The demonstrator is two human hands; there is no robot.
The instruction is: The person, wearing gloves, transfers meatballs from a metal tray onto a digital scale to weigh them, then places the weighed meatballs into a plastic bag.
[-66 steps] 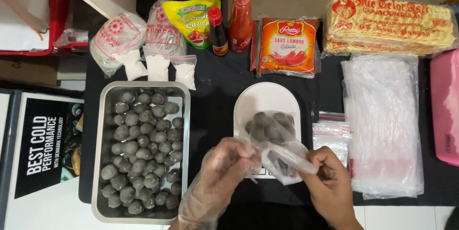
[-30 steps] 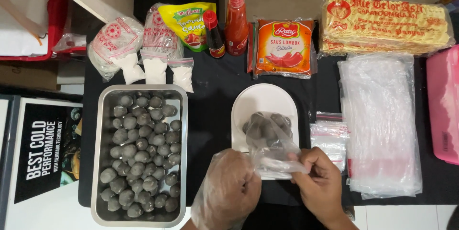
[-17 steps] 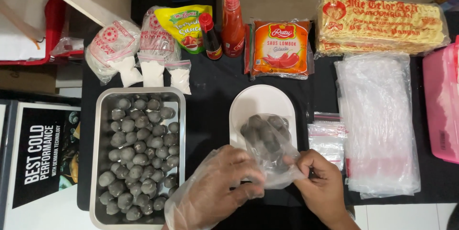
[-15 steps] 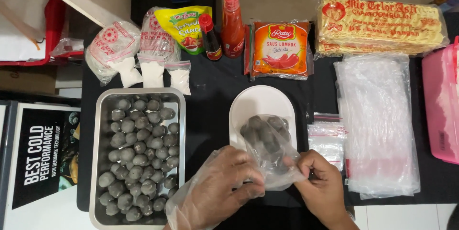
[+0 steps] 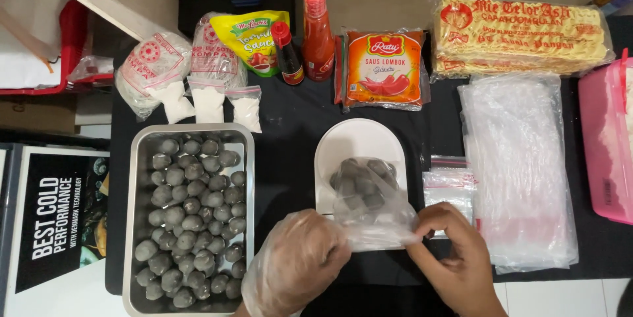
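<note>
A clear plastic bag (image 5: 369,201) holding several grey meatballs rests on a small white scale (image 5: 359,145) at the table's middle. My left hand (image 5: 300,264), inside a thin clear plastic glove, grips the bag's open end on the near left. My bare right hand (image 5: 458,251) pinches the same open end from the right. To the left stands a metal tray (image 5: 245,225) filled with several grey meatballs (image 5: 191,218).
Along the back stand two sauce bottles (image 5: 316,27), an orange chilli sauce pouch (image 5: 384,66), a yellow sauce pouch (image 5: 254,40), small white powder packets (image 5: 208,103) and a wide noodle pack (image 5: 521,33). Clear bags (image 5: 517,165) lie right, a pink container (image 5: 606,145) beyond.
My hands have worked along the bag's open end, drawing it closer together toward me. The bag of meatballs stays on the scale.
</note>
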